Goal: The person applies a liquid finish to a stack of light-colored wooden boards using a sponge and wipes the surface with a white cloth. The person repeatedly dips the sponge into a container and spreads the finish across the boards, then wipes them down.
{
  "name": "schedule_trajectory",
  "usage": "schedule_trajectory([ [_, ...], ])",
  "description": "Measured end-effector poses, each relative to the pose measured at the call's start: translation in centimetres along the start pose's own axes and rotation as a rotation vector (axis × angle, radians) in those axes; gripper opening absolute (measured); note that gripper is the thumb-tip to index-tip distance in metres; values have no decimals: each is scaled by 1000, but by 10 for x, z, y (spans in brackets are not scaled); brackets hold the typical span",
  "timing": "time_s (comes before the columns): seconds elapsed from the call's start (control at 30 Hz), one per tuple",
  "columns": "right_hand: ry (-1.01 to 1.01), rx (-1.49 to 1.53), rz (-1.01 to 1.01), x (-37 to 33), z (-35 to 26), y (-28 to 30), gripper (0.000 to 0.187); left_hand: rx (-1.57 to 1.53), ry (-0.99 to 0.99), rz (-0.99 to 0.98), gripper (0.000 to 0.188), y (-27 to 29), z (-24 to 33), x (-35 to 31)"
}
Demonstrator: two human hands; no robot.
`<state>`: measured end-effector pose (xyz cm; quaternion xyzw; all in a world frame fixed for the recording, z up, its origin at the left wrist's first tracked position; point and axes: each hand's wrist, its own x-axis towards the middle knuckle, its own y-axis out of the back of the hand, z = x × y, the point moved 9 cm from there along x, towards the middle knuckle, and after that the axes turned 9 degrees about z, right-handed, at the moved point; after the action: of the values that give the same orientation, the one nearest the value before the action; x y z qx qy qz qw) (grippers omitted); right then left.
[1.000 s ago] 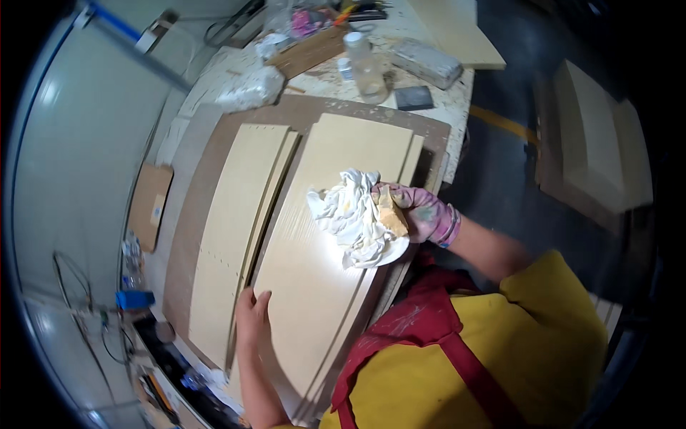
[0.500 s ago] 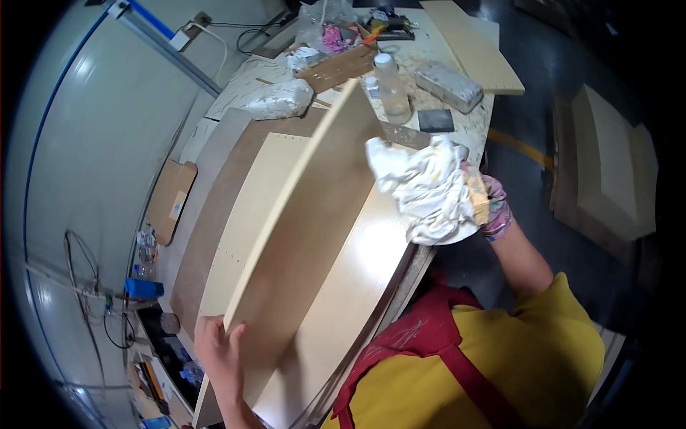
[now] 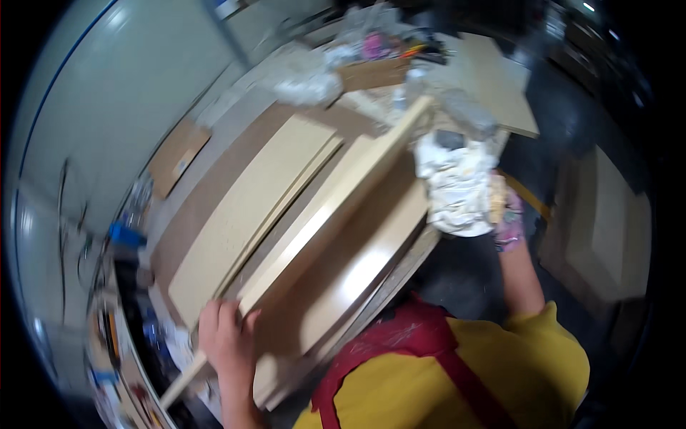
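Note:
A pale wooden board (image 3: 325,214) stands on its long edge, leaning toward me over another pale board (image 3: 357,268) that lies flat near the bench's front edge. Closed around the near end of the leaning board's top edge is my left hand (image 3: 227,332), fingers over the far side and thumb on the near side. My right hand (image 3: 510,218), in a pink patterned glove, grips a bunched white cloth (image 3: 461,189) beyond the boards' far end. Something tan shows between glove and cloth; I cannot tell what it is.
Two pale boards (image 3: 250,222) lie stacked left of the leaning one. Farther back are a wooden strip (image 3: 375,74), a clear bottle (image 3: 413,86), a wrapped grey block (image 3: 468,113) and a long panel (image 3: 493,82). More panels (image 3: 597,229) stand on the right.
The upright board has tilted over toward me, uncovering more of the stack behind it. My left hand still holds its edge. The cloth has shifted slightly right, and the view has turned.

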<state>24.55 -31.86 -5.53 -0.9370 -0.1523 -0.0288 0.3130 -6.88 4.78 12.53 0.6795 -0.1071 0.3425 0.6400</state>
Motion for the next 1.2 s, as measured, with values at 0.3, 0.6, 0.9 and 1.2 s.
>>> schedule_trajectory([
  [0.3, 430, -1118, 247, 39, -23, 158, 41, -3, -47, 187, 28, 17, 23, -19],
  [0.6, 144, -717, 297, 61, -3, 166, 39, 85, -76, 237, 13, 9, 35, -37],
  [0.9, 18, -434, 254, 67, 3, 129, 38, -41, -52, -80, 37, -42, 59, -92],
  [1.2, -415, 74, -66, 62, 87, 9, 37, -356, 82, -338, 65, -103, 52, -91],
])
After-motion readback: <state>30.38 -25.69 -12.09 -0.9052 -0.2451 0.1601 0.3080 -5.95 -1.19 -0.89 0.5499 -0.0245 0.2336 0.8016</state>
